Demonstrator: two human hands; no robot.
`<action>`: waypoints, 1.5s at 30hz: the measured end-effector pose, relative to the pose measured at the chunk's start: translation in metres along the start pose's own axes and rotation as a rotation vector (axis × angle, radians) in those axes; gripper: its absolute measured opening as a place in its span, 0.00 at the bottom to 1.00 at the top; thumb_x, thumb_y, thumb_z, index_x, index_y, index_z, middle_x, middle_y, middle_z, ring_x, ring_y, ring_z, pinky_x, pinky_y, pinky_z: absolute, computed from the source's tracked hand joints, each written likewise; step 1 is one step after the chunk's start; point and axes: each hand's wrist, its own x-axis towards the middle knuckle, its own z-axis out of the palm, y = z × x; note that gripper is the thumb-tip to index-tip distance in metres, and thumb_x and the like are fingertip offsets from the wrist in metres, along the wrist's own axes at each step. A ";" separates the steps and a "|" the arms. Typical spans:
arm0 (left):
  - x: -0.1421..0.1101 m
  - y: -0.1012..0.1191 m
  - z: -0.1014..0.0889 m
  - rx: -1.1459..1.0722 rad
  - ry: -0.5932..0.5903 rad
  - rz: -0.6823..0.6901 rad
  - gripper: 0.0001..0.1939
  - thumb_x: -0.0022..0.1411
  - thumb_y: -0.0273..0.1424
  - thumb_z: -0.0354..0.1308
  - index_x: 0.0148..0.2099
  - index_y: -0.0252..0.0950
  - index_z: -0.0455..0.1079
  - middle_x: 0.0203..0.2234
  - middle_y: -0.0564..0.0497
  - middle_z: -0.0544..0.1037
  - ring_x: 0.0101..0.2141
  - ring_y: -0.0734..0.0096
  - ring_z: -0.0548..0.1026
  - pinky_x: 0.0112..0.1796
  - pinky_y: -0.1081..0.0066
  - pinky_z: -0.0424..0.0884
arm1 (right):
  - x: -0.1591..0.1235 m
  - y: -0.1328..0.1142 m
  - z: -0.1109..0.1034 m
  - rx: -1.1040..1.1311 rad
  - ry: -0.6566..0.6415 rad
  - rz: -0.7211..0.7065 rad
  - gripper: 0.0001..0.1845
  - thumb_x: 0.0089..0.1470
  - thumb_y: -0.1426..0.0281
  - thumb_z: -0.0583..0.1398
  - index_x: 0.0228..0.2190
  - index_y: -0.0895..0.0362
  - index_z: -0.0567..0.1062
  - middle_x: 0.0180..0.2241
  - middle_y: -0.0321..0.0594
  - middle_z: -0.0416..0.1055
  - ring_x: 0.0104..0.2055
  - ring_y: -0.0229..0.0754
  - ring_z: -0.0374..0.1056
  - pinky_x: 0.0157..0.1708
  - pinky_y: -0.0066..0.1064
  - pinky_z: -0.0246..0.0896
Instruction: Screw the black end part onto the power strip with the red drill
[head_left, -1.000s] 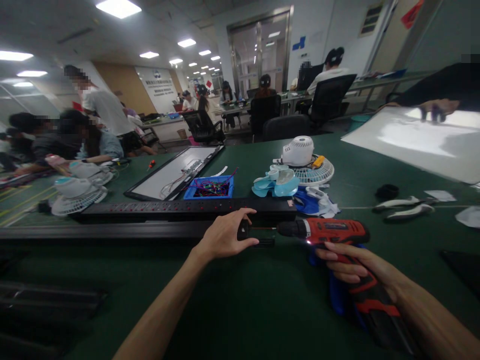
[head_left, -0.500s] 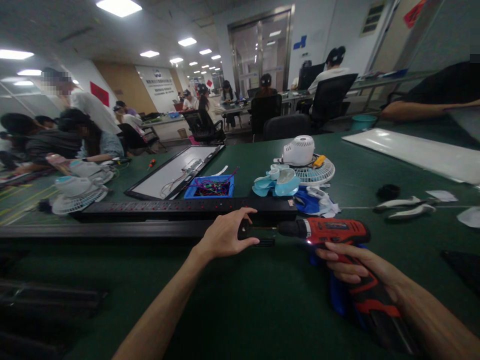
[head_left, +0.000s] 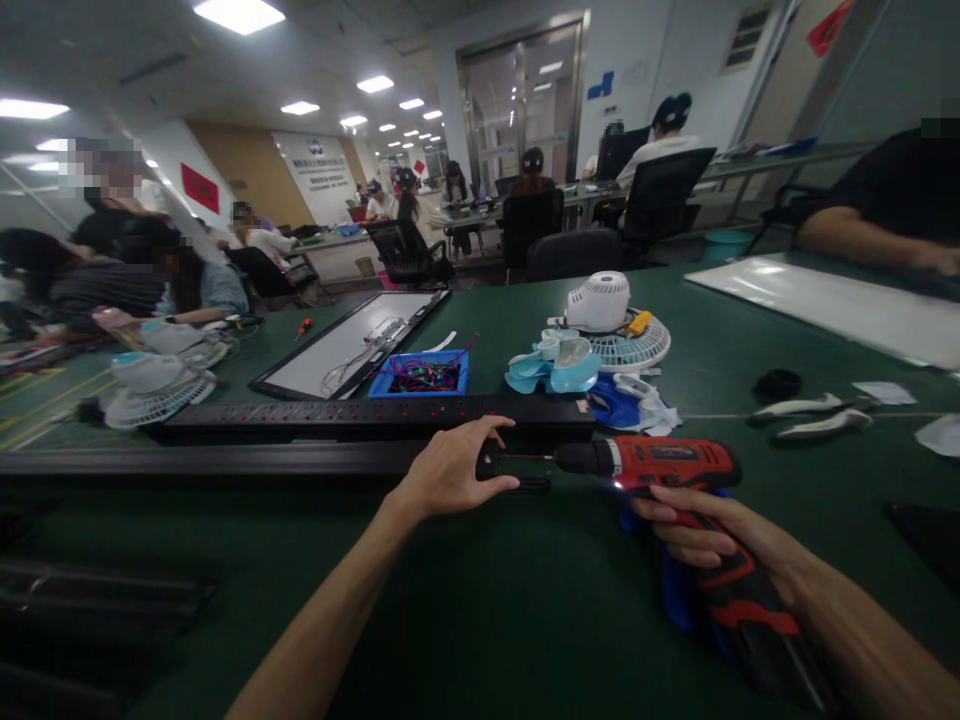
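Note:
My right hand is wrapped round the grip of a red and black cordless drill, which lies level with its bit pointing left and its work light on. The bit meets a small black end piece that my left hand pinches between thumb and fingers. That piece sits at the right end of a long black bar lying across the green table. Just behind the bar lies a long black power strip with red switches.
Behind the strip stand a blue tray of coloured wires, a framed white panel and taken-apart white and blue fan parts. Pliers with white handles lie at the right. Another person's arm rests by a white sheet. Other people sit at the left and behind.
My hands and the drill have stayed put. At the right, the other person lowered the white sheet flat onto the table. A standing person at the left has moved further left.

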 end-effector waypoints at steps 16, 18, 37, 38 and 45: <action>0.001 -0.001 0.001 -0.004 -0.005 0.000 0.36 0.62 0.44 0.70 0.67 0.45 0.60 0.49 0.48 0.80 0.48 0.55 0.79 0.50 0.55 0.74 | 0.000 0.000 0.005 0.000 0.004 0.005 0.18 0.55 0.64 0.73 0.24 0.61 0.76 0.13 0.20 0.52 0.14 0.23 0.31 0.14 0.15 0.56; 0.001 -0.001 0.001 -0.002 -0.005 0.001 0.36 0.62 0.44 0.70 0.67 0.45 0.60 0.49 0.49 0.80 0.48 0.55 0.79 0.50 0.54 0.74 | 0.000 0.000 0.004 0.000 -0.002 0.006 0.18 0.56 0.64 0.73 0.24 0.61 0.76 0.13 0.20 0.52 0.14 0.23 0.31 0.14 0.15 0.56; 0.001 -0.002 0.001 -0.010 0.008 0.008 0.37 0.61 0.43 0.70 0.67 0.45 0.60 0.49 0.48 0.80 0.48 0.55 0.79 0.51 0.55 0.74 | -0.001 0.001 0.004 -0.020 0.057 -0.028 0.21 0.57 0.59 0.71 0.34 0.68 0.84 0.13 0.22 0.51 0.15 0.24 0.34 0.15 0.16 0.57; 0.001 -0.002 0.001 -0.008 0.008 0.009 0.37 0.61 0.43 0.70 0.67 0.45 0.60 0.49 0.48 0.80 0.48 0.55 0.79 0.51 0.55 0.74 | -0.001 0.000 0.004 -0.021 0.060 -0.020 0.22 0.57 0.58 0.71 0.36 0.69 0.84 0.13 0.22 0.51 0.15 0.24 0.34 0.15 0.16 0.57; 0.001 -0.002 0.002 -0.005 0.000 0.007 0.37 0.61 0.43 0.70 0.67 0.46 0.60 0.49 0.49 0.80 0.48 0.56 0.79 0.50 0.56 0.74 | 0.000 -0.001 0.002 -0.037 0.032 -0.031 0.25 0.56 0.56 0.70 0.37 0.70 0.84 0.13 0.24 0.55 0.14 0.26 0.37 0.16 0.18 0.60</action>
